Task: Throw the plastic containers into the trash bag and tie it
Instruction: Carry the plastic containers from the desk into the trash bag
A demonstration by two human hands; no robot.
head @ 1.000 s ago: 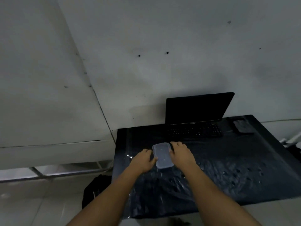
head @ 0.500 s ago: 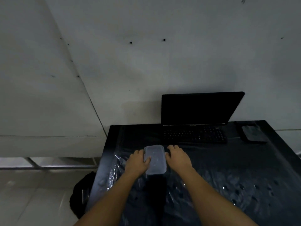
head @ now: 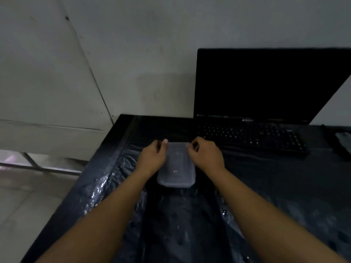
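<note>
A clear rectangular plastic container (head: 176, 166) with a lid lies on a black trash bag (head: 190, 221) spread flat over the dark table. My left hand (head: 152, 158) grips the container's left edge, its thumb on the far corner. On the opposite side, my right hand (head: 206, 155) holds the right edge with curled fingers. The bag's glossy, wrinkled plastic runs from the container toward me between my forearms; its opening cannot be made out.
An open black laptop (head: 266, 111) stands at the back right of the table (head: 117, 141), close behind my right hand. A dark flat object (head: 341, 137) lies at the far right. The table's left edge drops to a tiled floor (head: 28, 196). A grey wall rises behind.
The camera has moved closer and tilted down. Both hands stay on the container, now gripping its far corners with fingers curled; the container sits a little nearer me.
</note>
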